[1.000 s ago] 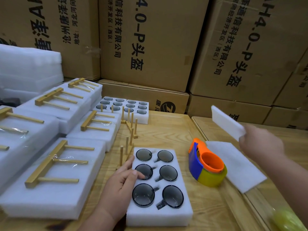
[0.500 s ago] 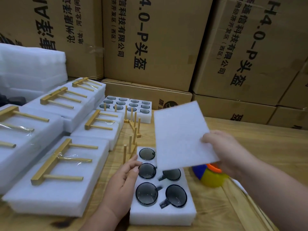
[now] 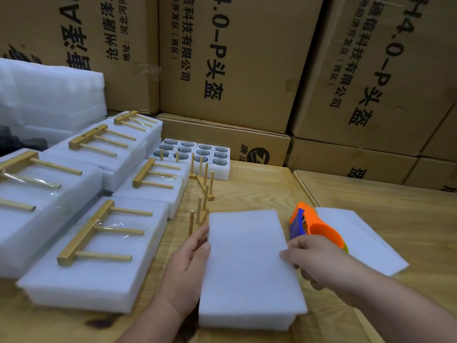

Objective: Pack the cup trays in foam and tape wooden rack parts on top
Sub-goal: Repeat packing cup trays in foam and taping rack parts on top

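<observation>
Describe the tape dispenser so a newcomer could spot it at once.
Start at the wooden table and find the foam-covered cup tray between the person's two hands. Just right of it, beyond the right hand, sits the tape dispenser, lying partly on a loose foam sheet. It is the only brightly coloured thing there: orange with blue and yellow among white foam and pale wood.

White foam sheet lies flat atop the near foam tray, covering its whole top, edges roughly lined up. Behind it, loose wooden rack parts stand with pegs upright on the table. Farther back sits an uncovered cup tray, dark cups in rows.
</observation>
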Available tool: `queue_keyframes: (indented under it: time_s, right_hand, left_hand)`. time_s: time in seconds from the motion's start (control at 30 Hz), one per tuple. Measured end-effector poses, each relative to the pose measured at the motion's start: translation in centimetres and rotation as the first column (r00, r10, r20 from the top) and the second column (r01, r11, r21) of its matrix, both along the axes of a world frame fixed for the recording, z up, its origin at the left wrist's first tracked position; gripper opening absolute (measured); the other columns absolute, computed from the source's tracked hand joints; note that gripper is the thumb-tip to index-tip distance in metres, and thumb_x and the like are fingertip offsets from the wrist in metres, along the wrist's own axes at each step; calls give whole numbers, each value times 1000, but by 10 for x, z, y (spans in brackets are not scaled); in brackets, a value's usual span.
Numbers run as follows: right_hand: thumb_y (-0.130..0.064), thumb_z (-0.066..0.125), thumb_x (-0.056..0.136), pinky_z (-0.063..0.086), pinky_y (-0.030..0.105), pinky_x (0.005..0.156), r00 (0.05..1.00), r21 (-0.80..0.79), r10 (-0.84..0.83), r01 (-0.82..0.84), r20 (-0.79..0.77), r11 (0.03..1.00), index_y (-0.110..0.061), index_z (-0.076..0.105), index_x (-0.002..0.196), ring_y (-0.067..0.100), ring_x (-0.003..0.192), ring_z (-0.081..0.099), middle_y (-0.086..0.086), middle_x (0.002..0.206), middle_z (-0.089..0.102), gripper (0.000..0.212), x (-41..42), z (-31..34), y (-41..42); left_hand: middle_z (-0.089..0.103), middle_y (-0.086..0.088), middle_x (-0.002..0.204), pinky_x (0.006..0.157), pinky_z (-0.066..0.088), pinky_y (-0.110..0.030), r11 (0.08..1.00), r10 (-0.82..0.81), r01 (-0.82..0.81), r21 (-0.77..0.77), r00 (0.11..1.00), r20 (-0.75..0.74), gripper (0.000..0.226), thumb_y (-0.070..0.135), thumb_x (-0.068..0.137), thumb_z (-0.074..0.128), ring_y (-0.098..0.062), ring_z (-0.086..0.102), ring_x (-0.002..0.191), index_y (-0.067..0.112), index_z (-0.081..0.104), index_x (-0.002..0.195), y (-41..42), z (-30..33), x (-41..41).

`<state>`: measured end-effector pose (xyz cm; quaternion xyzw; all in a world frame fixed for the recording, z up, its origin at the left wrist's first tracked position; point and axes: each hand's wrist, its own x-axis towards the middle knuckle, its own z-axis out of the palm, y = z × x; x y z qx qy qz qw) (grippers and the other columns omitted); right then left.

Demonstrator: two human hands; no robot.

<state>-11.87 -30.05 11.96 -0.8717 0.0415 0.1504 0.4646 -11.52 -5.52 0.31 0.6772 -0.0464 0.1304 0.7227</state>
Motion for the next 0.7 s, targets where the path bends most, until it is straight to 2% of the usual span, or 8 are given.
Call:
queue_keyframes:
  time_s: [0.13, 0.23, 0.3, 0.37, 0.43, 0.57, 0.63, 0.7]
  right_hand:
    - [-8, 57, 95, 22, 24, 43, 996, 228, -62, 46, 66, 973, -16, 50, 75, 12, 45, 29, -3, 55, 37, 22, 16, 18, -5]
    - [-3, 57, 94, 35, 25, 38, 943, 424, -190, 58, 275, 904, -11, 60, 85, 16, 42, 43, 3, 55, 48, 13, 27, 37, -6]
    - [-8, 65, 89, 46, 30, 41, 874, 448, -227, 12, 429, 894, -13, 65, 92, 21, 49, 56, 9, 70, 58, 6, 31, 44, -5]
    - [-16, 68, 83, 52, 29, 47, 801, 354, -199, -17, 565, 935, -14, 66, 95, 21, 58, 66, 7, 79, 65, 12, 32, 43, -4]
    - [-13, 70, 85, 52, 24, 50, 740, 161, -97, -15, 665, 987, -24, 65, 93, 14, 62, 67, -1, 76, 69, 14, 30, 31, -5]
    - [-6, 74, 83, 42, 15, 62, 664, -181, 169, -51, 728, 982, -38, 60, 83, 7, 72, 56, -14, 83, 62, 35, 25, -7, -10]
    - [-4, 74, 85, 44, 14, 66, 626, -317, 296, -82, 722, 945, -43, 57, 81, 9, 80, 58, -15, 90, 60, 42, 22, -24, -11]
    - [-3, 73, 87, 47, 19, 71, 639, -392, 352, -86, 684, 916, -45, 54, 84, 9, 83, 59, -15, 91, 60, 46, 21, -36, -13]
  left_hand:
    - [61, 21, 138, 114, 40, -42, 999, 33, -33, 19, 999, 12, 56, 56, 84, 51, -2, 51, 134, 36, 58, 136, 1, -1, 0]
    - [62, 20, 138, 115, 40, -49, 999, 43, -43, -9, 999, -8, 54, 59, 83, 51, -5, 52, 134, 40, 60, 133, 2, -4, 1]
    - [63, 19, 137, 114, 41, -51, 999, 44, -44, -22, 999, -16, 50, 60, 84, 51, -5, 53, 134, 43, 62, 130, 2, -4, 2]
    - [64, 16, 136, 111, 43, -54, 997, 40, -41, -60, 999, -12, 52, 61, 84, 52, -8, 54, 133, 42, 63, 131, 1, -5, 2]
    - [65, 12, 135, 109, 45, -54, 995, 40, -41, -88, 999, -9, 57, 61, 84, 51, -11, 56, 131, 35, 63, 133, 1, -6, 3]
    - [71, -2, 128, 91, 55, -32, 991, 30, -29, -132, 1000, -1, 57, 55, 86, 51, -14, 66, 119, 22, 67, 129, 1, -5, 3]
    - [69, 6, 132, 103, 48, -36, 989, 38, -39, -144, 999, -4, 58, 48, 92, 46, -11, 61, 127, 19, 54, 141, 1, -5, 4]
    - [68, 18, 128, 103, 46, -39, 987, 43, -46, -153, 999, -24, 57, 46, 93, 39, -7, 60, 127, 24, 46, 144, 2, -4, 6]
